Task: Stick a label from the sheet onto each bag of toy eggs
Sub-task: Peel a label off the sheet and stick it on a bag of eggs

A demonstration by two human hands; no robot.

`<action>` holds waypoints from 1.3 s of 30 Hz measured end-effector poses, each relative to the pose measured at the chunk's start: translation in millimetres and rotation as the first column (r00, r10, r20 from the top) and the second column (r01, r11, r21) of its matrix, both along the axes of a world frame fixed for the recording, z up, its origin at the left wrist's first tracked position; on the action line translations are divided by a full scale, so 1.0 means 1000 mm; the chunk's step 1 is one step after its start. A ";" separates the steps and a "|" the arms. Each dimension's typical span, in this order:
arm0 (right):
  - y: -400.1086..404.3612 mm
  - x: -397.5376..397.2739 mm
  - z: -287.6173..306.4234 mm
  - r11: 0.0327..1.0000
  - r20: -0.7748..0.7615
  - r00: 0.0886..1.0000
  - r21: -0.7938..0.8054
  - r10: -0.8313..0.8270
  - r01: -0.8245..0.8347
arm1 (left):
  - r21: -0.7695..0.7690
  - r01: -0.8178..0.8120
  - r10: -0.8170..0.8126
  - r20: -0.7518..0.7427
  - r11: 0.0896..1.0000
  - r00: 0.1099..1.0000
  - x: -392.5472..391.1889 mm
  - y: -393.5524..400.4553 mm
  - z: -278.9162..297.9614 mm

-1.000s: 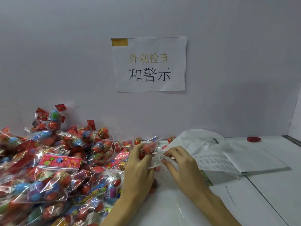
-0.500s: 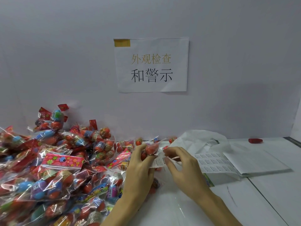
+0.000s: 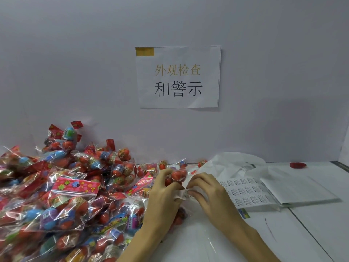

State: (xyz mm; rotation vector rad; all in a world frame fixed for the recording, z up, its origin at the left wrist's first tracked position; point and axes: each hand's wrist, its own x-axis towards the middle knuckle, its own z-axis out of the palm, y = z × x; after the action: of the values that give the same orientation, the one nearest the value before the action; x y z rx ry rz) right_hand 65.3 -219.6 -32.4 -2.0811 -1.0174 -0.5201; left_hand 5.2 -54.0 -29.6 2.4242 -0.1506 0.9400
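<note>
Left hand (image 3: 162, 197) gripping a bag of toy eggs (image 3: 174, 176). Right hand (image 3: 209, 193) pinching a white label (image 3: 184, 193); print unreadable. Wall sign (image 3: 178, 76): "外观检查 和警示".

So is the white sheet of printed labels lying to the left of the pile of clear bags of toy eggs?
No, the white label sheet lies on the table right of both hands, while the pile of bags is on the left.

Head camera, facing forward-down, close over table (image 3: 283, 242).
</note>
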 end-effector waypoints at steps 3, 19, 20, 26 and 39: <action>0.000 0.001 -0.002 1.000 -0.024 1.000 -0.011 0.007 -0.008 | 0.022 0.067 -0.066 -0.055 0.997 0.996 -0.001 0.002 -0.001; 0.001 0.001 0.001 0.965 -0.061 0.995 0.255 0.080 -0.061 | -0.016 0.031 -0.030 0.053 0.999 0.998 -0.003 0.008 -0.004; 0.000 0.000 0.002 0.962 -0.058 0.994 0.262 0.093 -0.075 | -0.018 0.032 -0.031 0.055 0.999 0.998 -0.003 0.008 -0.004; 0.000 -0.002 0.003 0.969 -0.133 0.987 0.240 0.086 -0.053 | -0.039 0.050 -0.048 0.051 0.998 0.998 0.000 0.010 -0.007; -0.012 0.000 0.029 0.620 -0.559 0.755 0.738 0.342 0.266 | -0.420 0.090 -0.330 -0.543 0.903 0.772 -0.009 0.048 0.024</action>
State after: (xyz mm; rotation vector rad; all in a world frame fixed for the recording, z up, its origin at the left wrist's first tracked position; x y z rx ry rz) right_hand 65.2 -231.8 -3.6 -1.2257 -0.2762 -0.1052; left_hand -3.5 -6.2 -5.6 2.1594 -0.0088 0.0395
